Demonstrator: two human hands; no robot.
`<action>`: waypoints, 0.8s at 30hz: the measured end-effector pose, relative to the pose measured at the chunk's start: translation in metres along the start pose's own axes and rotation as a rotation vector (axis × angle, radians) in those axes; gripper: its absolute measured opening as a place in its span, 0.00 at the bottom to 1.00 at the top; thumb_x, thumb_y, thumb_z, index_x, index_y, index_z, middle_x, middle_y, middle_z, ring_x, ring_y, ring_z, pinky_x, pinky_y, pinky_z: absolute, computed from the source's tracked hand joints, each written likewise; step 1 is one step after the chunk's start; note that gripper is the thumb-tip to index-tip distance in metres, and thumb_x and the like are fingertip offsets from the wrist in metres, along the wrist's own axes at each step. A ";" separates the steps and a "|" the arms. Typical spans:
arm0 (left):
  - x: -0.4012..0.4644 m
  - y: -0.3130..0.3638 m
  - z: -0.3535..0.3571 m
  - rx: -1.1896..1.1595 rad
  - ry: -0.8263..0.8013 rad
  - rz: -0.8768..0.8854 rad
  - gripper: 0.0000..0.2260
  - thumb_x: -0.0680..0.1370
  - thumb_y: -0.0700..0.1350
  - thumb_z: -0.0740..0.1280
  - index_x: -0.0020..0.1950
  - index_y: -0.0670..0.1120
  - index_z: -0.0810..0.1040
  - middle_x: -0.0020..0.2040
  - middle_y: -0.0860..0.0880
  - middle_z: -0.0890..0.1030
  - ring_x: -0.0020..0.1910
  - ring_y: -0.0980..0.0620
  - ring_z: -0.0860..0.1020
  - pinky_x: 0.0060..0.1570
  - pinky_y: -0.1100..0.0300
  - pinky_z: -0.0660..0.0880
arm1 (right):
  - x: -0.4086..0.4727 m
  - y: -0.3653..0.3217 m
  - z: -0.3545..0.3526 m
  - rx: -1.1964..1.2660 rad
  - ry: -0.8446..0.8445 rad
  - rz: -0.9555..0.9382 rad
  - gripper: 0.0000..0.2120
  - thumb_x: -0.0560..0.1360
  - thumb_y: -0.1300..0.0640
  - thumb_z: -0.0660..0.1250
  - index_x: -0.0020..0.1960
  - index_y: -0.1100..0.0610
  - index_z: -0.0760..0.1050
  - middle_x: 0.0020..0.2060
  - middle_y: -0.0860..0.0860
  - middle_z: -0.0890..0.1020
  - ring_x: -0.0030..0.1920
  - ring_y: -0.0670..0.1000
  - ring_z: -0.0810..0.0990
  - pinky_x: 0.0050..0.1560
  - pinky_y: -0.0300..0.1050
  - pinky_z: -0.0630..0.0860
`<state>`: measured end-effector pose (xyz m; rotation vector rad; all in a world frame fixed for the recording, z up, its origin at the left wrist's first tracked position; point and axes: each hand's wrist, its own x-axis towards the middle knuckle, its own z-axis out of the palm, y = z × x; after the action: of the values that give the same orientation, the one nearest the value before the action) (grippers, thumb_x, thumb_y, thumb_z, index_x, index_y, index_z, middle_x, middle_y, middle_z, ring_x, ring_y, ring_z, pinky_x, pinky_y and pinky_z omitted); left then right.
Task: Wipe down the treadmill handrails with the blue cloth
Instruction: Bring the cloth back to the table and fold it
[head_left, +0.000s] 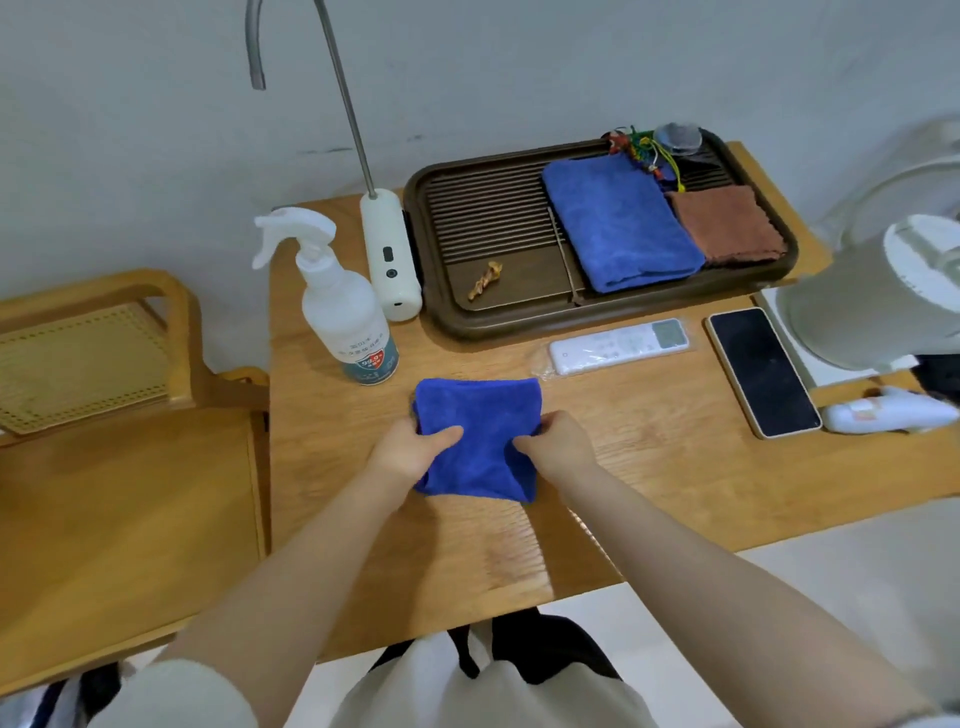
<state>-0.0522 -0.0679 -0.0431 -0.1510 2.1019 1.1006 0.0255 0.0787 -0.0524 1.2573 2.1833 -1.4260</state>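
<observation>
The cloth (478, 436) is fuzzy blue microfibre, matt. The worktop (649, 467) is pale wood with visible grain and a low sheen. The spray bottle (337, 306) is translucent white plastic. The phone (762, 371) has a glossy black screen. The tray (488, 234) is dark, ribbed and matt.

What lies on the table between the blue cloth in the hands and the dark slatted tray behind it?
In the head view, a white remote control in a clear wrapper lies on the table between the blue cloth and the tray.

Single head-worn view, steeply down and forward, close over wooden table (649, 467) against wall (156, 130).
</observation>
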 end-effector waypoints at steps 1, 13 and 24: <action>-0.001 0.003 0.000 -0.072 -0.071 -0.014 0.15 0.75 0.48 0.68 0.59 0.45 0.76 0.58 0.46 0.80 0.51 0.48 0.78 0.49 0.58 0.72 | -0.004 0.001 -0.002 0.082 0.009 0.020 0.10 0.69 0.62 0.65 0.50 0.64 0.74 0.41 0.56 0.80 0.41 0.55 0.78 0.38 0.47 0.73; -0.009 0.053 0.042 -0.299 -0.449 0.258 0.15 0.78 0.55 0.59 0.61 0.53 0.75 0.57 0.50 0.81 0.57 0.51 0.79 0.61 0.47 0.73 | -0.063 -0.037 -0.052 0.026 0.367 -0.407 0.19 0.74 0.62 0.61 0.65 0.55 0.69 0.31 0.47 0.74 0.34 0.47 0.75 0.39 0.43 0.73; 0.008 0.088 0.089 -0.740 -0.590 0.106 0.17 0.75 0.41 0.65 0.64 0.44 0.73 0.54 0.42 0.83 0.49 0.45 0.82 0.43 0.54 0.79 | -0.030 -0.017 -0.105 0.024 0.378 -0.648 0.11 0.76 0.62 0.62 0.57 0.55 0.75 0.51 0.47 0.78 0.52 0.44 0.75 0.50 0.31 0.70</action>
<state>-0.0451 0.0550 -0.0220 -0.0516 1.1344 1.7004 0.0558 0.1478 0.0280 0.9142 3.0347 -1.5098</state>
